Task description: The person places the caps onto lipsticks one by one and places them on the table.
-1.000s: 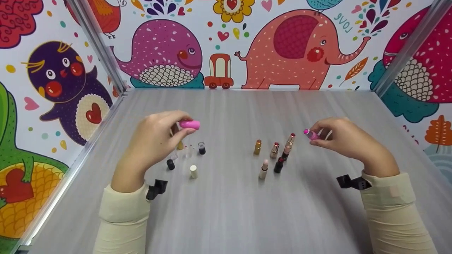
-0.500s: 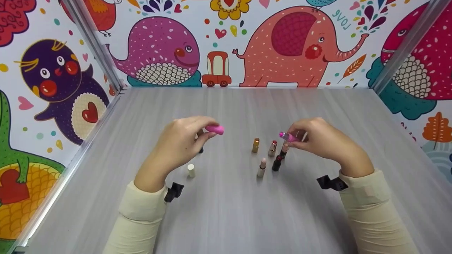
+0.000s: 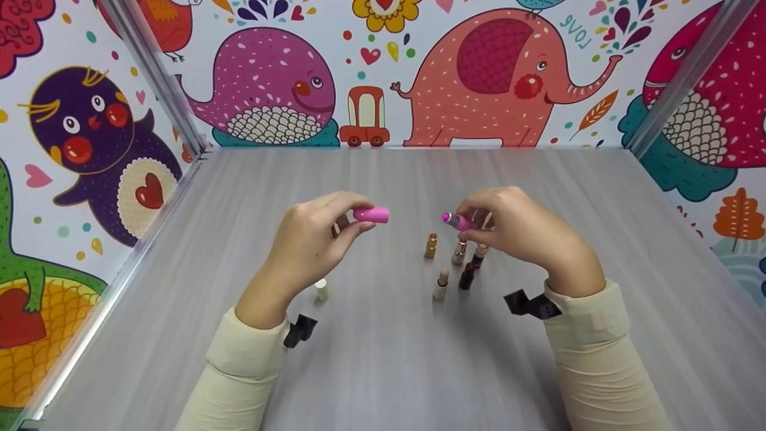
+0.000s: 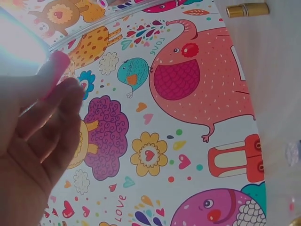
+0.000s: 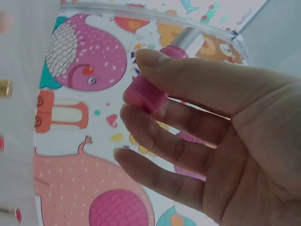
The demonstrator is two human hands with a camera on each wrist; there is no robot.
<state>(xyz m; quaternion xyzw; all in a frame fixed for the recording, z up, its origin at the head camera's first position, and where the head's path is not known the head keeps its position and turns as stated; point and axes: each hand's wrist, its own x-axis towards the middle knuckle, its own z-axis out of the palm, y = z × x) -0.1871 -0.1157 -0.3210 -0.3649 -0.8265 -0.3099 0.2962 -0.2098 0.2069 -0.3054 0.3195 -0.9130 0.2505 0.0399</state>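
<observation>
left hand (image 3: 311, 230) pinches glossy pink cylindrical cap (image 3: 371, 214); right hand (image 3: 514, 227) grips pink lipstick tube (image 3: 459, 222).

Pink cap (image 3: 371, 214) in left hand (image 3: 311, 233). Pink lipstick (image 3: 458, 221), magenta tip, in right hand (image 3: 514, 224). Gold tube (image 3: 431, 246), black tube (image 3: 467, 276), cream-beige tube (image 3: 441, 284) right of centre. Cream cap (image 3: 322, 290) near left. Table (image 3: 383, 371) grey, streaked woodgrain. Sleeves (image 3: 239, 371) pale cream. Far wall (image 3: 419, 72): purple whale, salmon elephant, red car, multicolour hearts.
</observation>
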